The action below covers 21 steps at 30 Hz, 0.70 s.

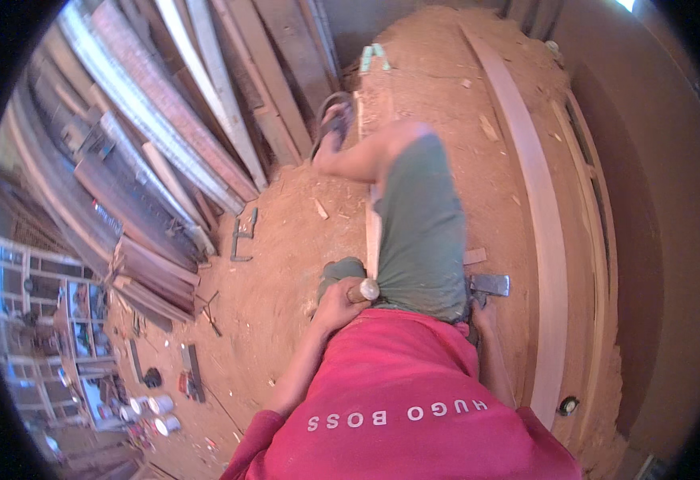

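My left hand (337, 307) is closed around a wooden tool handle (368, 290) with a pale round end, held at my lap. The rest of that tool is hidden. At my right hip, my right hand (484, 310) is closed on a tool with a flat grey metal head (490, 285). That tool's handle is mostly hidden by the hand. A narrow pale board (373, 240) runs away from my lap, partly covered by my bent right leg (422, 220). My sandalled foot (334, 124) rests beside the board's far part.
Long timbers (178, 104) lean in a dense stack at the left. A long plank (538, 208) lies on the dusty floor at right, near a brown panel (654, 240). An F-shaped dark clamp-like piece (243, 236) and white tubs (160, 405) stand left.
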{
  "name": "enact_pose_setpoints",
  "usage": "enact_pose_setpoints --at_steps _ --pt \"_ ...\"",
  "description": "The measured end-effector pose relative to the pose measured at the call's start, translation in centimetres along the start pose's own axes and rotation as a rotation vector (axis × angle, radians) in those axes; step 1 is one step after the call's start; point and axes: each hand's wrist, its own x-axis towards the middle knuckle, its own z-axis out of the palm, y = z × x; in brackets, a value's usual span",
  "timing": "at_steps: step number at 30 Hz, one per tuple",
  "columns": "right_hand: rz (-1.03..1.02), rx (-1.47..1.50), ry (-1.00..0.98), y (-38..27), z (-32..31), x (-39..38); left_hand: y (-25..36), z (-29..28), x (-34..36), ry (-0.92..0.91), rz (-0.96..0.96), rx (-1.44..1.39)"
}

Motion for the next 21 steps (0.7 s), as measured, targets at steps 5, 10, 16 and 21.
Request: enact_pose_setpoints --at_steps 5,10,16,21 --pt "-0.11 -0.302 -0.061 0.4 0.9 1.6 1.4 -0.5 -2.1 -0.09 0.076 0.023" --pt "-0.072 -0.249 -0.013 -4.7 -2.6 0.3 4.3 0.3 0.1 -0.196 0.208 0.072" --pt "-0.155 -0.139 -0.063 -7.4 -3.8 0.4 6.4 -2.1 -1.0 -0.426 0.082 0.161" --pt "-0.277 -0.078 -0.003 -14.2 -5.7 1.5 3.5 -4.2 2.2 -0.311 0.112 0.037"
